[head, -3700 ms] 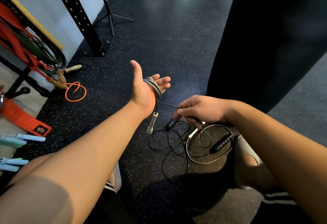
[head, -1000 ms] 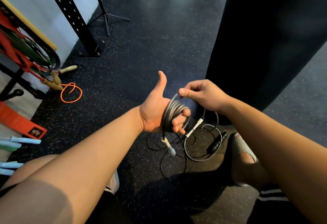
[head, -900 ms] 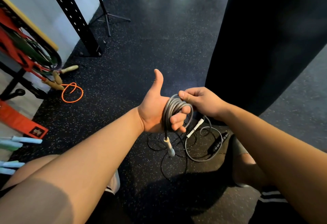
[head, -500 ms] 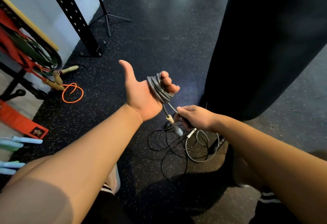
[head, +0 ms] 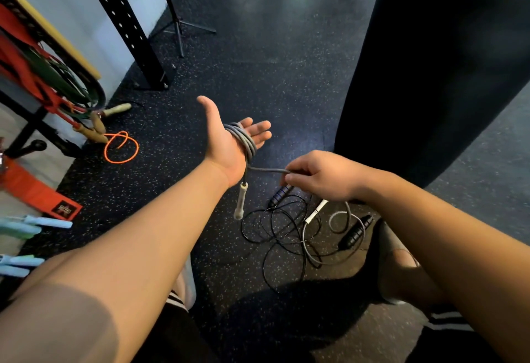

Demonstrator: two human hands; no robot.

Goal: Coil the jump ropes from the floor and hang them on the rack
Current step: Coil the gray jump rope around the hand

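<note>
Head view, starting at my far left: the rack point(head: 43, 75) carries red and green bands, and near its foot an orange jump rope point(head: 122, 147) lies in a small loop on the speckled floor point(head: 258, 61), with wooden handles point(head: 97, 130) just beside it. Behind stands a black perforated upright point(head: 126, 26). At the middle my left hand point(head: 229, 144) is held out palm up, fingers straight and loosely apart, thumb spread wide. The grey jump rope point(head: 243, 141) is wound in several turns around the palm, and its pale handle point(head: 239, 202) hangs below the heel of the hand, clear of the floor. One taut strand runs from the coil rightward to my right hand point(head: 324, 176), whose thumb and curled fingers pinch it. Under that hand a thin black jump rope point(head: 281, 227) sprawls in tangled loops on the floor, together with the slack grey end and its white handle point(head: 315, 212); a black handle point(head: 354, 233) lies just to the right of them. Furthest right a large dark punching bag point(head: 430, 61) fills the frame.
</note>
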